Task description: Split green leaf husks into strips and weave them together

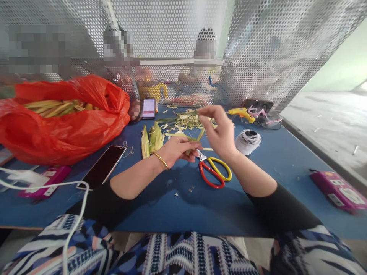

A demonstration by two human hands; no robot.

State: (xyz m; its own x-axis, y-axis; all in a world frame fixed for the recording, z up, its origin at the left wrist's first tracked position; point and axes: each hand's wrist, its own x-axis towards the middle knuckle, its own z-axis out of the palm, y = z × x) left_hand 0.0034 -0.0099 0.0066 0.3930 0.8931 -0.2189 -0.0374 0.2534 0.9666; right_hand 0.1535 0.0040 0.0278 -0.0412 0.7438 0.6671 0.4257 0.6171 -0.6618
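A green corn-husk strip (201,134) is held in the L hand (180,149), pinched btwn thumb and fingers; exact no. of strands in that grip can't be told. From the pinch, its free end is pointed up and to the R, w/ the long axis slanted away from the person, into the space beside the R hand (218,131). The R hand is raised higher, beyond and to the R of the L fingertips, w/ thumb and forefinger curled close tog.; whether a fine strand is gripped there can't be told. The base is thus secured by the L hand, while the free end is nearer the R; the short diagonal btwn the two hands is judged the key relation. Scissors (202,157) are laid on the blue tabletop (160,208) just below, w/ blades pointed up-L by the L fingers and loops set toward the person, approx. under the R wrist. Husk shreds (186,120) are heaped beyond both hands, larger husk pieces (156,138) are placed L of the L hand, and a white twine spool (243,146) is stood just R of the R hand.
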